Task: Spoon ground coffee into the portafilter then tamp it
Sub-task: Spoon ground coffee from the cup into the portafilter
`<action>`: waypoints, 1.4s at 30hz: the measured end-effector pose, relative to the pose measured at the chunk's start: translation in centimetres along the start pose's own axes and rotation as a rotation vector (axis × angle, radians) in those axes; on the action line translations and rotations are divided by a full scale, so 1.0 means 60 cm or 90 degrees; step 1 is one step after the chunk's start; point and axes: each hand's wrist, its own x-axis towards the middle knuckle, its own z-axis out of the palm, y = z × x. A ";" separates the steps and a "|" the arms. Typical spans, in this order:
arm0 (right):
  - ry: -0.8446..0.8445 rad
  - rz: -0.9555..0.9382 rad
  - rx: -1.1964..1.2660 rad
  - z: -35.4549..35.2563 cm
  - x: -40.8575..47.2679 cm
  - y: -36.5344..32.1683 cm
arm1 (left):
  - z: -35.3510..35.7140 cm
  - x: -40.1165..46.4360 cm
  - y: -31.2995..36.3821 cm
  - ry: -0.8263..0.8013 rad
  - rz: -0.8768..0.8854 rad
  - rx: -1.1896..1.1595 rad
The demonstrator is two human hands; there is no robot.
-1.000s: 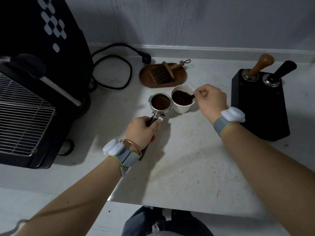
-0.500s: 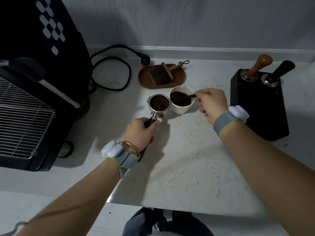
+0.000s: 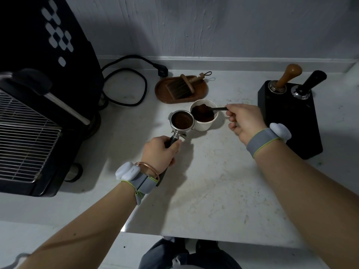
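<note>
The steel portafilter (image 3: 181, 121) lies on the white counter with dark coffee grounds in its basket. My left hand (image 3: 160, 152) grips its black handle. Touching its right side stands a white cup (image 3: 205, 115) holding ground coffee. My right hand (image 3: 245, 119) pinches a thin black spoon (image 3: 217, 109) whose bowl, heaped with grounds, hovers over the cup. A wooden-handled tamper (image 3: 287, 77) stands in a black holder block (image 3: 291, 117) at the right.
A black espresso machine (image 3: 38, 105) with a wire drip grate fills the left. Its black power cord (image 3: 126, 82) loops behind. An oval wooden tray (image 3: 180, 89) with a brush sits behind the cup. A black-handled tool (image 3: 308, 84) shares the holder block. The counter's front edge runs near my body.
My right hand has drawn back to the right and lifted the spoon, now heaped with grounds, above the coffee in the cup. My left hand stays on the handle.
</note>
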 end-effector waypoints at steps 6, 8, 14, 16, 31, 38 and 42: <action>-0.054 -0.050 0.012 0.005 -0.026 -0.016 | 0.001 -0.001 0.004 0.005 0.008 -0.001; -0.083 -0.075 -0.001 0.008 -0.039 -0.020 | 0.000 -0.002 0.005 0.004 0.010 -0.013; -0.106 -0.305 -0.248 0.030 -0.074 -0.018 | -0.004 -0.004 0.010 -0.006 0.005 -0.025; -0.106 -0.459 -0.368 0.029 -0.086 -0.015 | -0.004 -0.004 0.010 -0.007 0.006 -0.032; 0.008 -0.578 -0.405 0.008 -0.032 -0.030 | -0.006 0.001 0.007 0.011 -0.004 -0.048; -0.007 -0.520 -0.511 0.000 0.003 0.007 | -0.010 0.000 0.002 0.006 -0.008 -0.029; -0.041 -0.511 -0.583 0.003 0.006 0.020 | -0.009 0.001 -0.002 0.003 -0.013 -0.011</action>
